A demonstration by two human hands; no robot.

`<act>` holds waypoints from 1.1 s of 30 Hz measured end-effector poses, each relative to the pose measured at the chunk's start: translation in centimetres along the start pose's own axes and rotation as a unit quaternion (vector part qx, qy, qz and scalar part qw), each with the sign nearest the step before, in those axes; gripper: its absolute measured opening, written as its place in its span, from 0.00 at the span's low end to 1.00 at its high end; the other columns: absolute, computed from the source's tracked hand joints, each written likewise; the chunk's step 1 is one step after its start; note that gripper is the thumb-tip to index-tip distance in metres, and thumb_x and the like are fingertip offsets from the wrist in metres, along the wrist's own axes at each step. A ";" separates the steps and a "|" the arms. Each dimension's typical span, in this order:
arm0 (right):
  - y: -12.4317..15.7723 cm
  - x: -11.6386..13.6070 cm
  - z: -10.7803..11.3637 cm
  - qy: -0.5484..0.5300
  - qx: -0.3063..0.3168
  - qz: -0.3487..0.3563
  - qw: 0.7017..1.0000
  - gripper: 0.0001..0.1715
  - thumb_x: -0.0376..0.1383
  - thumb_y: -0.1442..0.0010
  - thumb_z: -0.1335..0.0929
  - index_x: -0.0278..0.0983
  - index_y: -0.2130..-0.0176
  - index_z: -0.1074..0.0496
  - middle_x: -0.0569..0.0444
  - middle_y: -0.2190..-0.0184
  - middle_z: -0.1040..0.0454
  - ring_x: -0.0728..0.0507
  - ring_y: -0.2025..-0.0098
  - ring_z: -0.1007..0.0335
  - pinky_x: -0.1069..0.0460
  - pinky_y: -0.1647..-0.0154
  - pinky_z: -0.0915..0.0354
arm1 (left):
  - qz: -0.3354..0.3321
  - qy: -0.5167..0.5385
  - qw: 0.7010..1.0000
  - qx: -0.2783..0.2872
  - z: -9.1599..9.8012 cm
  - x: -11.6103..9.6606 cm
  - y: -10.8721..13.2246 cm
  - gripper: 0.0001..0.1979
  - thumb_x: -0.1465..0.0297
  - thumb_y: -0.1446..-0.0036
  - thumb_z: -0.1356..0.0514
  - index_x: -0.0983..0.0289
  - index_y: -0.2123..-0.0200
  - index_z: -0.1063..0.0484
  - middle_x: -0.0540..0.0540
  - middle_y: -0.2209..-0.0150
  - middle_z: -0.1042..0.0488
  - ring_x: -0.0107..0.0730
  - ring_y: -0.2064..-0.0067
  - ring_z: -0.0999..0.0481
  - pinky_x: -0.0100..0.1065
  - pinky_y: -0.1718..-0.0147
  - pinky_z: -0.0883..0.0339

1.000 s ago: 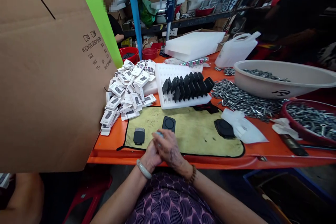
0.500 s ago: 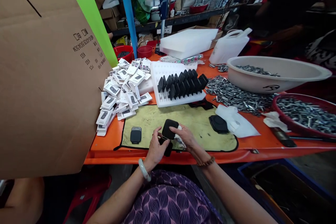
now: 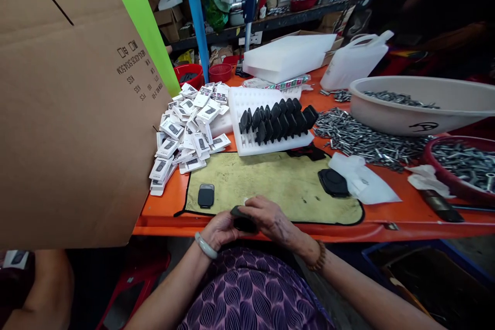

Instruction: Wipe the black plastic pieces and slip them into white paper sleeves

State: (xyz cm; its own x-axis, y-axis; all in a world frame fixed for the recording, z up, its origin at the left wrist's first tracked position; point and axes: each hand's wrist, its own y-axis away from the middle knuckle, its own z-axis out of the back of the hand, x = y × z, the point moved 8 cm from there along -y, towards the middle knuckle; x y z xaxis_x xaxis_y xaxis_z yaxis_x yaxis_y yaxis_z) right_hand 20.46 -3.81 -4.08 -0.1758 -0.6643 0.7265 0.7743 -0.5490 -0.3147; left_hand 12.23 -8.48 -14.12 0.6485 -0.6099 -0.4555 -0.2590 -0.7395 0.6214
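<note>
A black hinged square piece (image 3: 245, 225) is tilted low over the near edge of the mat. My left hand (image 3: 221, 230) is closed around its left side, thumb and fingers on the edge. My right hand (image 3: 268, 219) bends over its top and right side, fingers pressed to it. A bit of white cloth (image 3: 246, 200) shows at the right fingertips; most of it is hidden under the hand. To the left, a similar black square piece (image 3: 206, 196) lies flat on the yellow-green mat (image 3: 270, 180). Another black folding piece (image 3: 333, 182) lies at the mat's right, beside white foam sheet (image 3: 365, 180).
Beyond the mat, a white foam tray (image 3: 247, 148) holds rows of black pieces. White printed boxes (image 3: 187, 129) are heaped left of it, beside a tall carton (image 3: 77, 113). Metal parts (image 3: 371, 139) and a white basin (image 3: 402, 118) are at right. Another person's arm (image 3: 50, 289) shows lower left.
Both hands have drawn lower and closer together. The black piece has tipped from facing me to a steep slant, and my right hand has come over its top, covering most of the cloth.
</note>
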 end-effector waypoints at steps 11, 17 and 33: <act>2.5 1.4 -1.9 0.166 0.041 0.109 0.979 0.26 0.42 0.35 0.36 0.34 0.42 0.36 0.40 0.54 0.29 0.39 0.55 0.31 0.46 0.58 0.30 | 0.057 0.084 0.995 -0.006 0.7 -0.4 1.6 0.09 0.72 0.44 0.42 0.70 0.61 0.27 0.57 0.70 0.21 0.34 0.69 0.22 0.40 0.58 0.30; 1.0 1.8 -2.4 0.118 0.026 0.091 0.988 0.17 0.36 0.33 0.42 0.33 0.50 0.31 0.44 0.63 0.27 0.42 0.63 0.31 0.49 0.63 0.32 | 0.083 0.039 0.996 0.004 0.5 -0.4 2.4 0.09 0.72 0.42 0.45 0.70 0.62 0.27 0.58 0.71 0.21 0.37 0.67 0.21 0.39 0.58 0.30; -4.7 -8.6 -6.6 0.034 0.010 -0.308 0.951 0.11 0.40 0.40 0.35 0.35 0.68 0.30 0.50 0.72 0.26 0.44 0.67 0.32 0.53 0.66 0.43 | -0.348 -0.749 0.517 -0.226 1.9 -6.7 3.0 0.24 0.72 0.43 0.40 0.63 0.43 0.35 0.62 0.39 0.35 0.55 0.34 0.45 0.57 0.40 0.47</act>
State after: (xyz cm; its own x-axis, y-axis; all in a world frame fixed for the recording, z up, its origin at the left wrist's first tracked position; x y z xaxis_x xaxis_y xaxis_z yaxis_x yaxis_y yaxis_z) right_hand 14.32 1.20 -12.88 -0.6376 -0.2507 0.7284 0.5229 -0.8352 0.1702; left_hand 5.72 -7.17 -10.43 -0.8968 -0.0287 -0.4414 0.0776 -0.9926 -0.0932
